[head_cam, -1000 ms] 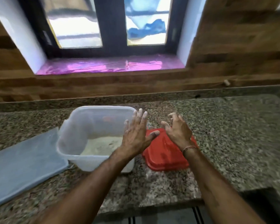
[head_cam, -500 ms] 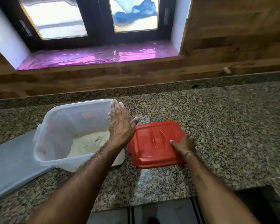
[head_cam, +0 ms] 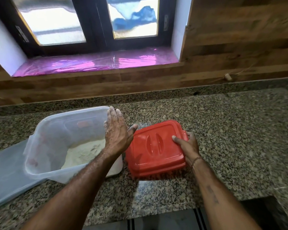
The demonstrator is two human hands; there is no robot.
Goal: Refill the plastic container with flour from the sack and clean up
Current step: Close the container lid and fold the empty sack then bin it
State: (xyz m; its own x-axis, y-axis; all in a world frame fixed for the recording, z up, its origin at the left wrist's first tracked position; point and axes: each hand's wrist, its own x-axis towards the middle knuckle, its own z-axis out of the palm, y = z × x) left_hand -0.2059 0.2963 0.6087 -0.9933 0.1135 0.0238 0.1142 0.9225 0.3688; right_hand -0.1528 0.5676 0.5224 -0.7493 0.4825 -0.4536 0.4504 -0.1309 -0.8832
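A translucent plastic container (head_cam: 56, 138) stands on the granite counter (head_cam: 223, 138) at the left, with pale flour (head_cam: 85, 153) in its bottom. My left hand (head_cam: 117, 135) is flat against the container's right wall, fingers straight and dusted with flour. A red lid (head_cam: 155, 150) is beside the container on the right, its near edge raised off the counter. My right hand (head_cam: 187, 146) grips the lid's right edge, thumb on top. No sack is in view.
A flat blue-grey sheet (head_cam: 5, 171) lies on the counter left of the container, partly under it. A wooden wall and a window sill covered in pink film (head_cam: 98, 63) are behind. The counter's front edge runs just below my forearms.
My right hand moved from over the lid to its right edge and took hold, tilting the lid up. My left hand moved against the container's right wall.
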